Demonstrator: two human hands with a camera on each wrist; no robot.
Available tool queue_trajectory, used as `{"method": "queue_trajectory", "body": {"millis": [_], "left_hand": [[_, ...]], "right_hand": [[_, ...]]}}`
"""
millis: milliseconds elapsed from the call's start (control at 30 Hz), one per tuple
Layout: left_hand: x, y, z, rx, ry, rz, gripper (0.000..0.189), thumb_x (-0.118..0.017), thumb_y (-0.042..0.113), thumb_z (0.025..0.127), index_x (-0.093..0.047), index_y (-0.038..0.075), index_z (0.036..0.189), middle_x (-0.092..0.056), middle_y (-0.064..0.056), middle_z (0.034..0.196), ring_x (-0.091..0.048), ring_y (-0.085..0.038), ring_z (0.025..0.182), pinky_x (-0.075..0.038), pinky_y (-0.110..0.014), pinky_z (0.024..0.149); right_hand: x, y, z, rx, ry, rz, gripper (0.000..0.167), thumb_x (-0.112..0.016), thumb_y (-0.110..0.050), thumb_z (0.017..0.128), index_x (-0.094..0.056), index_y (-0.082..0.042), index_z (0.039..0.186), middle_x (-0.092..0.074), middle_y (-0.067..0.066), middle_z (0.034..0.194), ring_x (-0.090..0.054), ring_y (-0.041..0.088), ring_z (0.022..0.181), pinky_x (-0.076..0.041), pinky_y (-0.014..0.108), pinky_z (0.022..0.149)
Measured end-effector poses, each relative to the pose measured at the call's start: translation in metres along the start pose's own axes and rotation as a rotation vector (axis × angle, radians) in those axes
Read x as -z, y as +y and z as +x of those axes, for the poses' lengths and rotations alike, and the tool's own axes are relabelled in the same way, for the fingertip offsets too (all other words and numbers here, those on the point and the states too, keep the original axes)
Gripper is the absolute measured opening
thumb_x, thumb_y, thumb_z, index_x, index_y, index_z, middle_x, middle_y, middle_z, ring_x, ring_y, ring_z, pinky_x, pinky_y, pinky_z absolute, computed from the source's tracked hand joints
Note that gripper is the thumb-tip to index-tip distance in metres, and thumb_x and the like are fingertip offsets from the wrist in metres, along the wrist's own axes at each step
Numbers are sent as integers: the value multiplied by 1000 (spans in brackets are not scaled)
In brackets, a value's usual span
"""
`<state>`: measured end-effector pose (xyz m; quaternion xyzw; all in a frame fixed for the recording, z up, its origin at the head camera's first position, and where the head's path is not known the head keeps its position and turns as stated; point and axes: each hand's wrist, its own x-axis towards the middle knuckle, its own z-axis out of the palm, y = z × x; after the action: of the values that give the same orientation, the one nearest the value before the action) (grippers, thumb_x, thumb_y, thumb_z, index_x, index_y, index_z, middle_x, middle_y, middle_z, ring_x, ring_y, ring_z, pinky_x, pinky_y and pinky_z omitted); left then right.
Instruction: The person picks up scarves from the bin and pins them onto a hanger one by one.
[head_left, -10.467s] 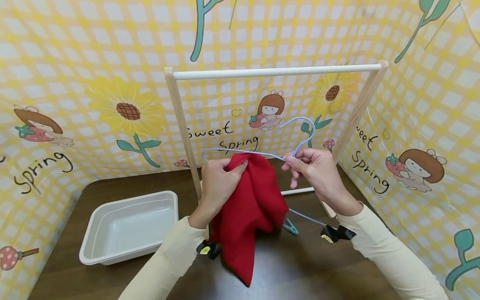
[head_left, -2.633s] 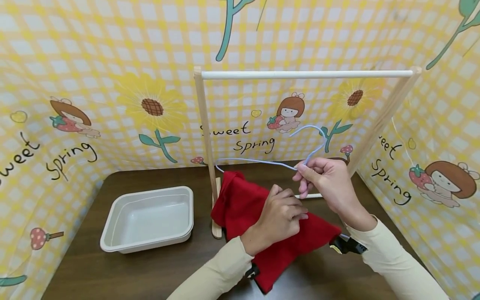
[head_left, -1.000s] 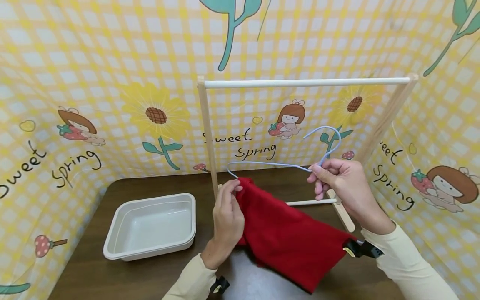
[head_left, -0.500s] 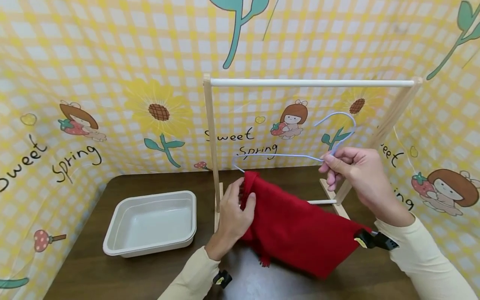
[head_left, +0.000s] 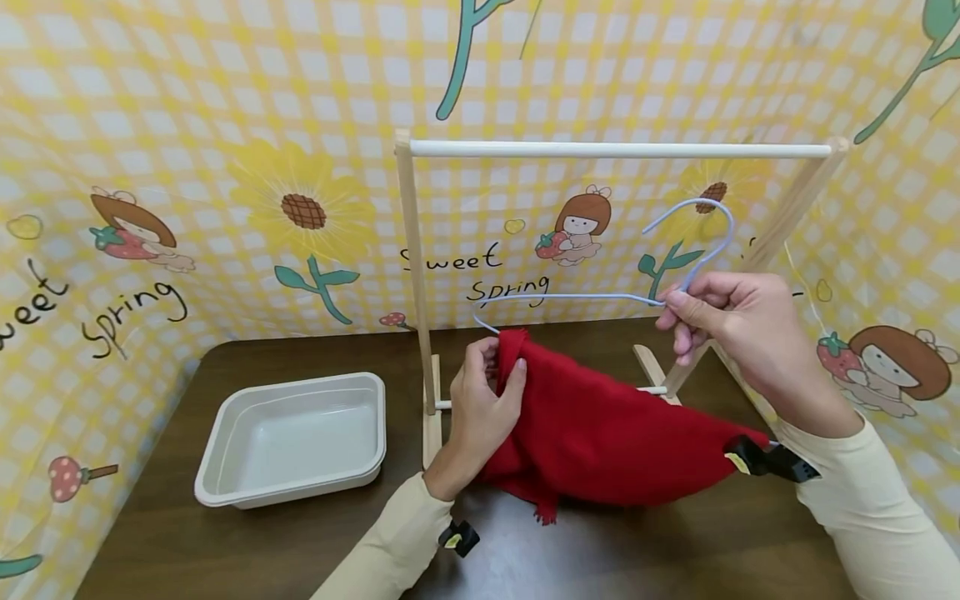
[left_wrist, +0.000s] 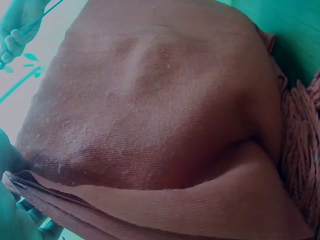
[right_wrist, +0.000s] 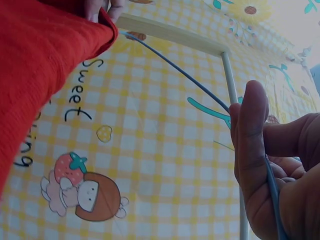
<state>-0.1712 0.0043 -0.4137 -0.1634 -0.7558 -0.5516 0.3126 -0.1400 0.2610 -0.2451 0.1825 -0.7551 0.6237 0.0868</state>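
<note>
Red scarf drapes on lower bar of hanger above bench, slanting down rightward from nearer left hand, pinching its upper corner; right hand pinches hanger neck.

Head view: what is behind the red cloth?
Behind the red cloth, the white lower bar of the rack shows at both ends, with dark table beyond. The bar's middle is covered; anything else there is hidden.

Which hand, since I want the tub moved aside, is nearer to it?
Left: the left hand pinches the cloth a little to the right of the tub, not touching it; the right hand grips the hanger much farther right.
</note>
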Motion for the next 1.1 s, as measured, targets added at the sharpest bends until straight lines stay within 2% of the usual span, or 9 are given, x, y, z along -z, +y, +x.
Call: {"method": "queue_trajectory", "body": {"millis": [100,233,533,700,767,833,933,1000,1100], "left_hand": [[-2,3,0,1,5,-12,35,-69,13,94,-55,-2,122,-68,-15,106,-68,-24,93,-58,-35,80],[-6,6,0,-4,2,-27,34,-69,13,94,-56,-3,122,-67,-16,105,-67,-25,93,-58,-36,80],[-10,5,4,-68,25,-5,23,-71,9,93,-64,-5,110,-70,-15,95,-69,-24,80,-59,-33,70],[-9,3,7,-70,24,-4,17,-70,8,93,-70,-6,103,-73,-15,86,-68,-22,70,-57,-30,62],[-8,2,9,-34,15,-8,15,-70,9,93,-73,-4,99,-74,-14,82,-66,-18,65,-55,-27,59],[-6,2,10,23,4,-25,15,-69,10,94,-75,-3,94,-74,-12,78,-63,-14,62,-52,-23,57],[-4,3,13,161,-4,-80,18,-69,13,94,-77,0,85,-71,-6,69,-57,-6,58,-47,-18,54],[-2,4,16,278,-5,-167,25,-68,17,95,-73,2,76,-60,0,59,-48,-2,53,-39,-16,51],[-1,5,20,474,6,-377,37,-66,21,97,-64,5,64,-43,7,52,-38,-2,50,-31,-17,48]], "right_hand": [[2,-2,-1,-4,9,-20,16,-69,0,93,-65,12,82,-74,10,76,-62,20,51,-57,34,50],[5,-5,-5,-4,30,-112,18,-69,-3,94,-67,11,83,-74,9,75,-63,20,51,-57,32,51],[9,-2,-8,-8,35,-201,17,-67,-2,95,-67,10,83,-73,5,74,-63,18,51,-56,30,51],[7,0,-11,-18,51,-403,22,-67,-11,98,-69,4,82,-68,1,65,-61,20,46,-55,28,51],[6,2,-13,-30,54,-472,24,-67,-16,99,-70,0,81,-65,1,60,-61,20,45,-55,28,51],[5,4,-15,-50,50,-490,25,-66,-19,99,-70,-1,82,-63,1,57,-60,20,45,-55,28,51],[5,7,-16,-56,48,-471,25,-67,-17,99,-69,1,82,-64,0,59,-59,19,45,-54,29,49],[5,9,-16,-47,52,-457,24,-67,-15,98,-69,2,82,-65,-2,61,-57,18,44,-53,28,47],[5,11,-16,-35,60,-443,22,-67,-11,98,-68,4,82,-65,-4,62,-56,17,42,-52,28,44]]}}
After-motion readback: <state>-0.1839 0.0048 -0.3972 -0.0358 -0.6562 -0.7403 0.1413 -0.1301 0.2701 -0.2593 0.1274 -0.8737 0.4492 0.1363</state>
